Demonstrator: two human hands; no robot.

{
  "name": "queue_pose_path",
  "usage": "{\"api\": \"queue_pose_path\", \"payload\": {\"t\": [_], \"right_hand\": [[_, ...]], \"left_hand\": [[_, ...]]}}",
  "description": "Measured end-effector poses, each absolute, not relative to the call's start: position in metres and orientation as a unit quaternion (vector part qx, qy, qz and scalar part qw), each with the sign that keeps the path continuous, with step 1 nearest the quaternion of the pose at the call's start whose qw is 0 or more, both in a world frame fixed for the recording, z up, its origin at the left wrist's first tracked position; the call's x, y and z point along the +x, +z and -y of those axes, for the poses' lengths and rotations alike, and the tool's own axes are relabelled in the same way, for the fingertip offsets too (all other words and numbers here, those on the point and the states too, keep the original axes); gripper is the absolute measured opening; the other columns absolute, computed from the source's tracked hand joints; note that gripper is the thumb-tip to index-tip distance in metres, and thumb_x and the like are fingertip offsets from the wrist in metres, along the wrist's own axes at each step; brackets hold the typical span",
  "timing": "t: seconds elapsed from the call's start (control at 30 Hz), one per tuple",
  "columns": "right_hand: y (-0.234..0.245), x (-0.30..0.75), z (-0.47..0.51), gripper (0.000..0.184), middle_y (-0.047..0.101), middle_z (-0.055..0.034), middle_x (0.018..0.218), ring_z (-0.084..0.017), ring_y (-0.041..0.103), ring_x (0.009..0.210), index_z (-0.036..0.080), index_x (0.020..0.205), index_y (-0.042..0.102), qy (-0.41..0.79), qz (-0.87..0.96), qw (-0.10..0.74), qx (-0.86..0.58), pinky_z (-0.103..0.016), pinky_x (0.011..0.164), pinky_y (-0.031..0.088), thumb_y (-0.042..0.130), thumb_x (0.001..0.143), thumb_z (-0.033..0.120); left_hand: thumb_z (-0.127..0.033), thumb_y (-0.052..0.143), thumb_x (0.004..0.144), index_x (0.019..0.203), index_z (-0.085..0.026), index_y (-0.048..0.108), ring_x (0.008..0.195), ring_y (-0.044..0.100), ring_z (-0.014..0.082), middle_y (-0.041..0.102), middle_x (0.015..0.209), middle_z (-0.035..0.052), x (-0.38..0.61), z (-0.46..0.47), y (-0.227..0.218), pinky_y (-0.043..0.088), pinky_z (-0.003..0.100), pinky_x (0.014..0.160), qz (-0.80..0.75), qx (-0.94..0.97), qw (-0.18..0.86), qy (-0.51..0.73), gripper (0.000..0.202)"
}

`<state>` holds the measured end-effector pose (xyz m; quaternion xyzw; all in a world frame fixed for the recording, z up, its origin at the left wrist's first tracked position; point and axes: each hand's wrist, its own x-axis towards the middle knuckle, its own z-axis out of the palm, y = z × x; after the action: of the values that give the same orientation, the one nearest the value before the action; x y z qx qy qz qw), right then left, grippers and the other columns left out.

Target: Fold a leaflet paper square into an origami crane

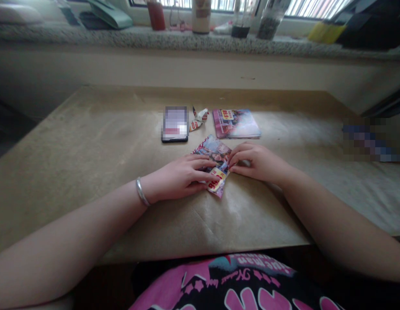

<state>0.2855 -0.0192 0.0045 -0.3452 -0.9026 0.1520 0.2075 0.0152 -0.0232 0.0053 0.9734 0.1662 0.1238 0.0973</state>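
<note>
Counter (148, 232): carries all the paper in the work. Stack (243, 125) of printed paper lies at 1 o'clock from the sheet, flat, neither hand on it; judged not yet worked. Sheet (217, 150) lies mid-counter under both hands, set askew, yellow label towards 6 o'clock. Work on it judged under way and unfinished: mostly flat, number of creases not readable. Phone (175, 125) rests at 10 to 11 o'clock, apart from the sheet. Folded paper (199, 119), smallest piece, at 11 o'clock with points sticking up; judged shaped already, whether complete cannot tell.

Sheet relative to fingers: left hand (187, 175) comes in from 9 o'clock, fingers loosely spread, laid over the sheet's near-left part and label, nothing gripped. Right hand (256, 161) at 3 o'clock, fingers drawn to a narrow pinch; sheet's right edge appears caught between thumb and fingertips. Exact contact partly hidden.
</note>
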Motion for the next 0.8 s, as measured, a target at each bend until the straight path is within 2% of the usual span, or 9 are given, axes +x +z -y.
{"api": "queue_pose_path", "payload": {"t": [0.17,0.33,0.5,0.8], "right_hand": [[0.0042,0.2881,0.0181,0.010,0.068,-0.0078,0.097,-0.018,0.064,0.088,0.021,0.083,0.072,0.147,0.900,0.234,-0.338,-0.032,0.079,0.052,0.063,0.084,0.026],[0.0083,0.2879,0.0188,0.007,0.070,-0.0048,0.093,-0.020,0.063,0.091,0.022,0.079,0.067,0.094,0.927,0.191,-0.309,-0.041,0.095,0.043,0.062,0.082,0.019],[0.0093,0.2839,0.0207,0.007,0.066,-0.0055,0.087,-0.018,0.060,0.086,0.021,0.079,0.062,0.130,0.927,0.169,-0.310,-0.030,0.077,0.047,0.058,0.084,0.020],[0.0058,0.2802,0.0202,0.007,0.067,-0.0054,0.087,-0.019,0.061,0.087,0.021,0.077,0.061,0.170,0.910,0.209,-0.316,-0.031,0.079,0.048,0.060,0.083,0.020]], "left_hand": [[-0.026,0.051,0.094,0.127,-0.028,0.061,0.129,0.049,0.0238,0.057,0.136,0.0071,0.0165,0.0244,0.0066,0.042,0.044,0.110,-0.173,0.971,0.103,0.130,0.034],[-0.030,0.049,0.096,0.126,-0.028,0.062,0.130,0.049,0.0236,0.056,0.137,0.0067,0.0177,0.0266,0.0080,0.040,0.045,0.111,-0.190,0.969,0.101,0.120,0.033],[-0.028,0.045,0.097,0.122,-0.028,0.065,0.125,0.054,0.0225,0.060,0.132,0.0060,0.0198,0.0279,0.0084,0.045,0.043,0.107,-0.190,0.970,0.084,0.129,0.032],[-0.028,0.049,0.095,0.124,-0.029,0.063,0.124,0.054,0.0233,0.060,0.130,0.0069,0.0188,0.0273,0.0056,0.046,0.043,0.104,-0.183,0.971,0.068,0.137,0.032]]}}
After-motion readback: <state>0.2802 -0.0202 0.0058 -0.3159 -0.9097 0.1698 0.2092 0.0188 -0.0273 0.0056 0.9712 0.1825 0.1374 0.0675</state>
